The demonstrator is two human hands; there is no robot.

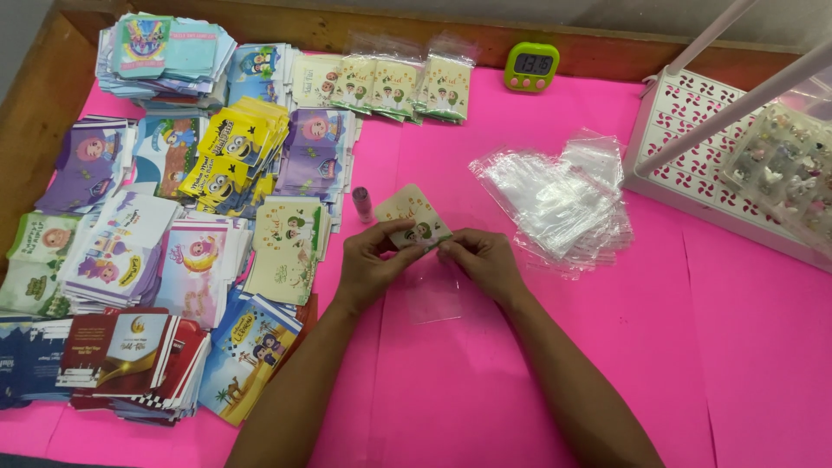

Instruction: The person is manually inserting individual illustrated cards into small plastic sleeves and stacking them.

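Between my two hands, over the middle of the pink bench [485,381], sits a small cream envelope [414,213] with cartoon figures printed on it, tilted, its top corner pointing away from me. My left hand [371,264] has its grip pinched on the envelope's lower left edge, thumb on top. My right hand [485,260] has its grip pressed on the lower right corner; whether it also pinches the clear plastic sleeve [433,299] I cannot tell. That sleeve lies flat on the bench just below my hands, nearly see-through, hard to make out at the top edge.

Just left of the envelope stands a small pink tube [362,204], upright. Right of my hands, near but apart, a loose heap of clear plastic sleeves [555,199]. Left half of the bench is covered in stacks of printed envelopes: a cream stack [286,251] matching the one I hold, a yellow stack [232,152], purple ones [314,152], red and white ones [130,351] at the near left. Along the back edge, a row of bagged cream envelopes [394,85] already in clear sleeves. Green digital timer [531,67] stands at the back, right of that row. White plastic basket [685,130] at far right, with pale rods [737,108] crossing over it and a clear tray of small figures [784,160] beside it. Wooden rim [35,130] edges the bench on the left and back.
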